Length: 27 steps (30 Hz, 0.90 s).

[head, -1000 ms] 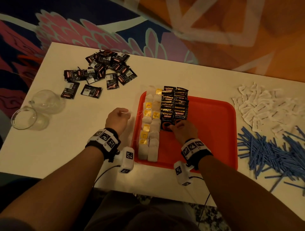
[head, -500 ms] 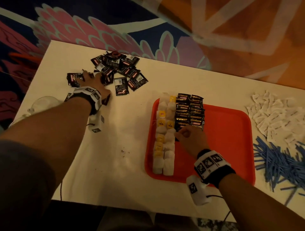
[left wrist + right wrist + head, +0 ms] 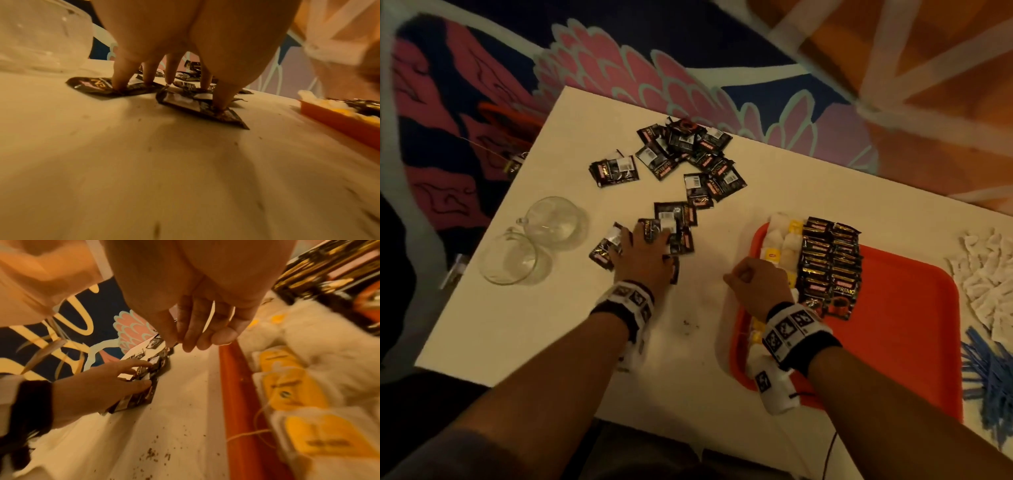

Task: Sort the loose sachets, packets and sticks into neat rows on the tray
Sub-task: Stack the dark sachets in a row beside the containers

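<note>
Your left hand (image 3: 643, 255) lies spread at the centre left of the head view, its straight fingers (image 3: 119, 76) pressing down on a small cluster of black coffee sachets (image 3: 671, 229) that lie flat on the white table (image 3: 534, 325); they are glossy foil squares with crimped edges, red-and-gold lettering on one face and white barcode labels on the other. The rest of the loose sachet pile (image 3: 688, 150) overlaps untidily above it, toward the upper middle of the frame. Your right hand (image 3: 756, 287) hovers over the left rim of the orange plastic tray (image 3: 911, 342), its fingers loosely curled with nothing between them. On the tray, two columns of soft white tea bags (image 3: 780, 240) with yellow tags run along the left edge, and just beside them two columns of black sachets (image 3: 828, 260) overlap like shingles. At the right edge of the frame sit crumpled white paper packets (image 3: 983, 274) and, below them, a heap of thin blue sticks (image 3: 989, 377). Two clear glass cups (image 3: 534, 240) lie on their sides at the left of the table. Dark crumbs (image 3: 690, 325) speckle the table between your hands.
</note>
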Available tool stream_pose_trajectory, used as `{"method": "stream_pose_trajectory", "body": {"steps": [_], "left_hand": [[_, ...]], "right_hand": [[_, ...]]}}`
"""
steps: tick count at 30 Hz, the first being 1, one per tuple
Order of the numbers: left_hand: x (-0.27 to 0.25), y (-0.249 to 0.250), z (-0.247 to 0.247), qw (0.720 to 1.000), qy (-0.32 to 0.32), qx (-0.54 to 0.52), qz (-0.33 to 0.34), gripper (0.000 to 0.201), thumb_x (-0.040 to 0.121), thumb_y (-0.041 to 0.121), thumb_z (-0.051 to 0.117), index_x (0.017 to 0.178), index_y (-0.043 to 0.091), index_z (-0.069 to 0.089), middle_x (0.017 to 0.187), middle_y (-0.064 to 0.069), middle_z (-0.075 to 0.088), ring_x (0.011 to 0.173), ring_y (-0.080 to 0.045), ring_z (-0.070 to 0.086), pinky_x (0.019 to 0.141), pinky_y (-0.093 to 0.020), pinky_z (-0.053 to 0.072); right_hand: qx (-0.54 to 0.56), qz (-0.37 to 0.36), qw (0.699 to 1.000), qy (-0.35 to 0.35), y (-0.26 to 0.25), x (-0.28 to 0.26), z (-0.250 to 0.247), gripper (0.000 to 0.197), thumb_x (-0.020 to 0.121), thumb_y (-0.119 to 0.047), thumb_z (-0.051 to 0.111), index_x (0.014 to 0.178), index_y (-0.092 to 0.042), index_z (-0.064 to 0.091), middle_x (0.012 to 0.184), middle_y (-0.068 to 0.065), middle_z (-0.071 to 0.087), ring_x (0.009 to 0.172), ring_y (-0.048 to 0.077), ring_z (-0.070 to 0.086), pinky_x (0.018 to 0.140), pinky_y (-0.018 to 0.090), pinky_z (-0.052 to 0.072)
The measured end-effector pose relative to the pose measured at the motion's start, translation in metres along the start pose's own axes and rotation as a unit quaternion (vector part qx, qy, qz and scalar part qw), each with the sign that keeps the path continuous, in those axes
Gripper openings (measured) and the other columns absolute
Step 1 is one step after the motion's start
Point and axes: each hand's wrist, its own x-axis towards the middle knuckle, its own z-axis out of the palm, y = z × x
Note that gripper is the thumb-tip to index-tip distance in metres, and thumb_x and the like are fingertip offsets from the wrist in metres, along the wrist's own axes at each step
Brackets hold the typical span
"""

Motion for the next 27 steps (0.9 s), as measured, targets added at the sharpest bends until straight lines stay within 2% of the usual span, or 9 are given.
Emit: {"method": "stream_pose_trajectory", "body": {"steps": [4, 6, 8, 11, 13, 16, 20, 23, 27], "left_hand": [[-0.029, -0.014, 0.006, 0.999, 0.039, -0.002, 0.031, 0.058, 0.096, 0.048, 0.053, 0.15, 0.037, 0.034, 0.164, -0.011, 0.009, 0.15, -0.037, 0.006, 0.12, -0.059, 0.013], [-0.037, -0.03, 0.004, 0.995, 0.089, -0.038, 0.028, 0.061, 0.093, 0.051, 0.055, 0.149, 0.032, 0.04, 0.163, -0.013, 0.016, 0.149, -0.037, 0.013, 0.119, -0.058, 0.013], [-0.041, -0.049, 0.001, 0.99, 0.119, -0.078, -0.008, 0.072, 0.088, 0.057, 0.06, 0.151, 0.029, 0.038, 0.162, -0.014, 0.017, 0.148, -0.037, 0.016, 0.118, -0.056, 0.019], [-0.041, -0.072, -0.003, 0.993, 0.037, -0.084, -0.073, 0.096, 0.078, 0.068, 0.066, 0.155, 0.035, 0.019, 0.162, -0.01, 0.008, 0.146, -0.035, 0.016, 0.115, -0.053, 0.027], [-0.043, -0.077, -0.001, 0.997, -0.01, -0.042, -0.07, 0.107, 0.072, 0.075, 0.066, 0.156, 0.036, 0.011, 0.161, -0.008, 0.01, 0.143, -0.034, 0.02, 0.113, -0.05, 0.03], [-0.053, -0.067, 0.01, 0.999, -0.018, 0.0, -0.029, 0.105, 0.072, 0.073, 0.066, 0.154, 0.033, 0.015, 0.155, -0.007, 0.018, 0.134, -0.032, 0.028, 0.107, -0.046, 0.037], [-0.065, -0.046, 0.028, 0.995, 0.01, -0.1, -0.022, 0.08, 0.084, 0.043, 0.069, 0.151, 0.029, 0.027, 0.15, -0.004, 0.023, 0.126, -0.028, 0.032, 0.104, -0.04, 0.041], [-0.067, -0.038, 0.035, 0.986, 0.022, -0.166, -0.025, 0.072, 0.086, 0.028, 0.067, 0.149, 0.027, 0.033, 0.145, -0.002, 0.031, 0.12, -0.027, 0.037, 0.101, -0.038, 0.044], [-0.063, -0.04, 0.035, 0.987, 0.017, -0.162, -0.009, 0.063, 0.09, 0.026, 0.062, 0.148, 0.028, 0.038, 0.146, -0.004, 0.034, 0.117, -0.03, 0.037, 0.097, -0.036, 0.043]], "right_hand": [[-0.076, -0.051, 0.995, -0.03, -0.02, 0.02, 0.021, 0.016, 0.086, -0.035, 0.071, 0.092, -0.023, 0.062, 0.095, -0.005, 0.063, 0.096, 0.015, 0.06, 0.081, 0.025, 0.045], [-0.134, -0.085, 0.986, -0.047, -0.028, 0.034, 0.031, 0.028, 0.086, -0.039, 0.07, 0.107, -0.024, 0.058, 0.114, 0.001, 0.06, 0.112, 0.022, 0.054, 0.094, 0.032, 0.043], [-0.178, -0.109, 0.975, -0.069, -0.04, 0.047, 0.037, 0.049, 0.084, -0.043, 0.071, 0.126, -0.025, 0.051, 0.135, 0.005, 0.049, 0.127, 0.027, 0.042, 0.106, 0.037, 0.036], [-0.227, -0.132, 0.958, -0.118, -0.06, 0.062, 0.046, 0.081, 0.079, -0.054, 0.073, 0.147, -0.035, 0.032, 0.161, 0.004, 0.017, 0.147, 0.028, 0.016, 0.117, 0.045, 0.023], [-0.271, -0.135, 0.942, -0.144, -0.069, 0.064, 0.054, 0.088, 0.077, -0.062, 0.071, 0.149, -0.042, 0.026, 0.164, 0.001, 0.006, 0.149, 0.029, 0.007, 0.119, 0.051, 0.016], [-0.319, -0.149, 0.928, -0.126, -0.073, 0.051, 0.07, 0.072, 0.081, -0.059, 0.067, 0.144, -0.043, 0.036, 0.162, -0.001, 0.01, 0.148, 0.029, 0.01, 0.117, 0.052, 0.016], [-0.259, -0.134, 0.952, -0.091, -0.062, 0.034, 0.089, 0.05, 0.087, -0.037, 0.068, 0.134, -0.037, 0.052, 0.155, -0.001, 0.024, 0.139, 0.027, 0.024, 0.111, 0.043, 0.029], [-0.19, -0.099, 0.974, -0.074, -0.056, 0.024, 0.094, 0.037, 0.09, -0.021, 0.064, 0.127, -0.026, 0.06, 0.149, 0.005, 0.027, 0.133, 0.027, 0.033, 0.107, 0.033, 0.035], [-0.123, -0.052, 0.987, -0.09, -0.055, 0.01, 0.097, 0.037, 0.097, -0.026, 0.055, 0.132, -0.016, 0.054, 0.141, 0.01, 0.032, 0.129, 0.03, 0.038, 0.107, 0.034, 0.038]]}}
